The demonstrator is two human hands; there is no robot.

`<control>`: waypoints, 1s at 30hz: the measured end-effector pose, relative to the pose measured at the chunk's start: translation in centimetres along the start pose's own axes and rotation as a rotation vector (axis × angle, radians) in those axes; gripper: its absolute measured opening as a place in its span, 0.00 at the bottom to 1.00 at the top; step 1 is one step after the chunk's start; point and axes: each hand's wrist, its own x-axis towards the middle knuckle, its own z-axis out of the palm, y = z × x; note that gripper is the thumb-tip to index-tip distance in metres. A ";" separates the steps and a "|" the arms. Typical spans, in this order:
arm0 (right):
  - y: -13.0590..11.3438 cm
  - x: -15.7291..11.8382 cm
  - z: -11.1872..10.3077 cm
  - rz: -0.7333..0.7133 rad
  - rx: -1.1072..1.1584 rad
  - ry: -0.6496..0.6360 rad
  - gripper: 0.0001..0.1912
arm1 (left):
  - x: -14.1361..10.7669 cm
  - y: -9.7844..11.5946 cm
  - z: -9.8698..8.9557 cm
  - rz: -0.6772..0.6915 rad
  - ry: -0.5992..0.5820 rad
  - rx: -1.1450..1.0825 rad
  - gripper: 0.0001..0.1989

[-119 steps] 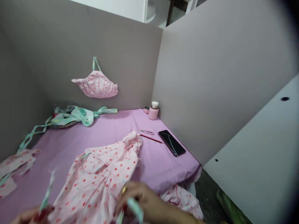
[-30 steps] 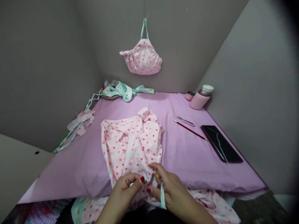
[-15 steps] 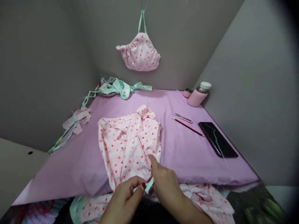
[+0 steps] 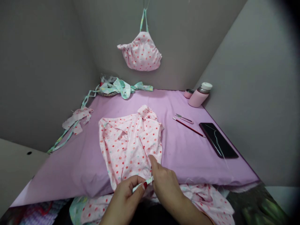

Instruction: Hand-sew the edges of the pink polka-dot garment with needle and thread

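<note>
Lilac-covered counter (image 4: 58,175), with a pink polka-dot garment (image 4: 128,143) spread near its front edge. Right hand (image 4: 166,187) at the garment's lower edge, narrowly closed on the cloth; left hand (image 4: 123,200) just beside it, pinching a thin mint fabric strip (image 4: 142,184), the strip's end touching the right hand.

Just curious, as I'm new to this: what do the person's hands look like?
The left hand and right hand are bare, with no gloves, cables or sleeves in view. The fingers of the left hand show red nail polish.
</note>
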 end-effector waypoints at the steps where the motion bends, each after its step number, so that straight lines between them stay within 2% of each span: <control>1: 0.4 -0.3 -0.2 -0.031 0.066 0.007 0.32 | 0.0 -0.1 -0.1 -0.011 -0.001 -0.024 0.13; 5: 1.9 -1.7 -1.6 -0.237 0.398 0.066 0.28 | 0.1 -0.3 -0.4 -0.029 -0.016 -0.096 0.13; 8: 2.0 -2.1 -2.1 -0.344 0.565 0.065 0.17 | 0.1 -0.3 -0.3 0.004 -0.026 -0.064 0.13; 10: 1.7 -2.0 -1.8 -0.379 0.621 0.049 0.13 | 0.0 -0.1 -0.2 0.040 -0.023 -0.003 0.13; 16: 1.3 -1.7 -0.1 -0.368 0.573 0.126 0.11 | -0.3 0.2 -0.4 0.085 0.067 0.184 0.13; 19: 1.5 -1.7 -0.1 -0.303 0.702 0.114 0.09 | -0.2 0.1 -0.8 0.025 0.084 0.088 0.15; 22: 1.7 -1.6 -0.3 -0.252 0.755 0.095 0.08 | -0.2 0.3 -1.2 0.023 0.043 0.015 0.13; 26: 1.8 -1.8 -0.2 -0.299 0.723 0.104 0.08 | -0.3 1.1 -1.6 0.098 0.010 0.213 0.09; 30: 1.9 -2.0 -0.1 -0.327 0.698 0.145 0.09 | -0.4 1.1 -2.5 0.077 0.047 0.413 0.09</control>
